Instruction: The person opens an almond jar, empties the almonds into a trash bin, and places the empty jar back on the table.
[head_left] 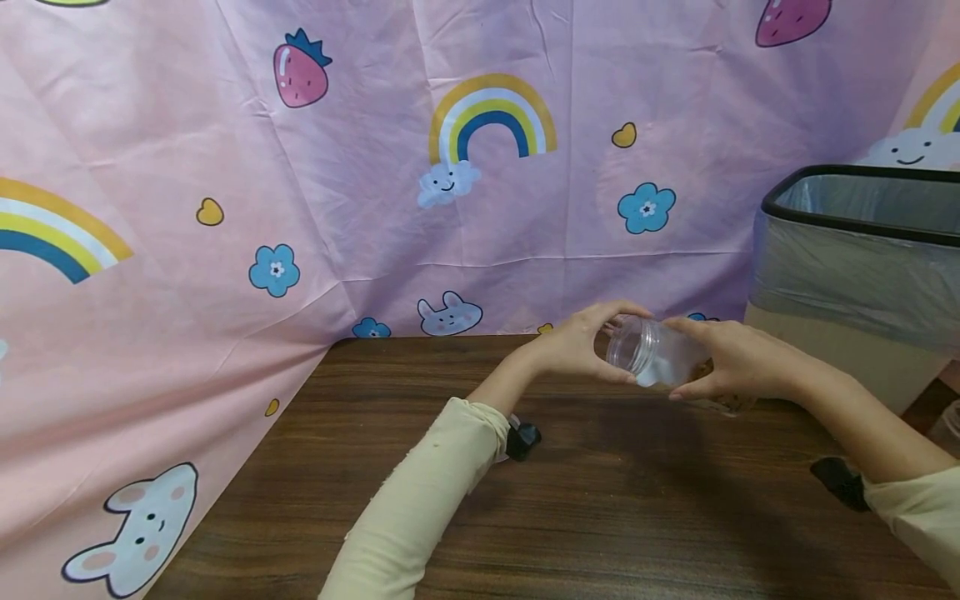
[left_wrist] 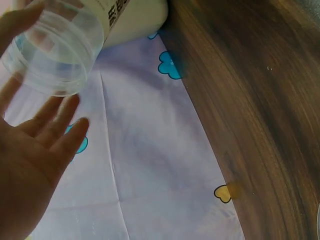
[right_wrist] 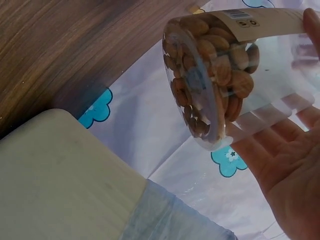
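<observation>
A clear plastic jar [head_left: 672, 354] is held in the air above the table, tipped onto its side. Almonds [right_wrist: 220, 60] lie at its base end, beside a paper label [right_wrist: 270, 22]. My right hand [head_left: 753, 358] grips the jar's body near the base, thumb and fingers on opposite sides. Around the clear, ridged mouth end [left_wrist: 55, 55] curl the thumb and fingers of my left hand [head_left: 573, 342]. Whether a clear lid sits on that end, I cannot tell.
A lined bin [head_left: 847, 275] with a black rim stands at the right, behind my right forearm. The dark wooden table [head_left: 600, 517] meets a printed pink cloth [head_left: 360, 167] at the back and left. Part of a clear container [head_left: 948, 425] shows at the right edge.
</observation>
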